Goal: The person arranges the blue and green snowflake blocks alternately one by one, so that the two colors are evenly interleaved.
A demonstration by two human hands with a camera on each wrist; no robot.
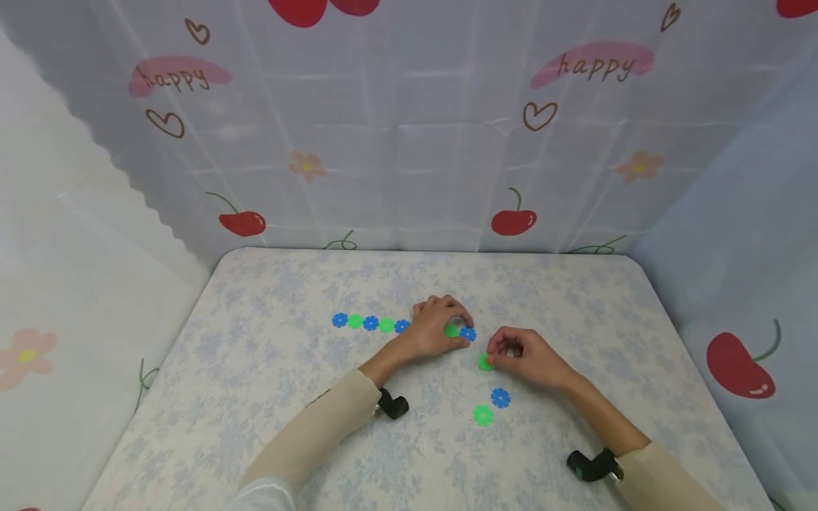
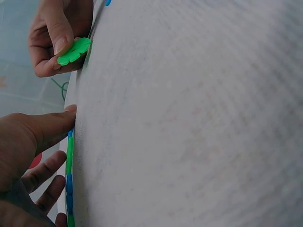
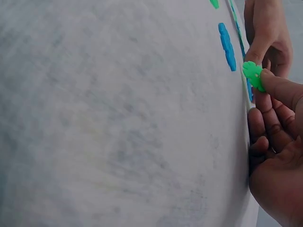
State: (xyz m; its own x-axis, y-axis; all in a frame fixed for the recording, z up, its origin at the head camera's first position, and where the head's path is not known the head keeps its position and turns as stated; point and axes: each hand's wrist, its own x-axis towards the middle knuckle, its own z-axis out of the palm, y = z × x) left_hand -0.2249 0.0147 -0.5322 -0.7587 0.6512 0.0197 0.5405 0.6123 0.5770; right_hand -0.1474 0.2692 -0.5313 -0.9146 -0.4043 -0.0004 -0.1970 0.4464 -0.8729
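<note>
A row of thin, notched, flower-shaped plastic discs in alternating blue and green lies across the table, with a blue disc [image 1: 340, 320] at its left end. My left hand [image 1: 434, 328] lies over part of the row and hides some discs. Its thumb and index finger pinch the edges of the blue end disc [image 1: 468, 333], beside a green disc [image 1: 452, 331]. Just to the right, my right hand [image 1: 530, 357] pinches a loose green disc [image 3: 254, 75] between thumb and fingers. In the left wrist view this green disc [image 2: 74, 51] is tilted, apart from the row.
A loose blue disc [image 1: 501, 398] and another green disc [image 1: 483, 416] lie nearer the front of the pale floral table [image 1: 255, 397]. A printed curtain [image 1: 409, 142] hangs behind the table's far edge. Each wrist carries a small black camera.
</note>
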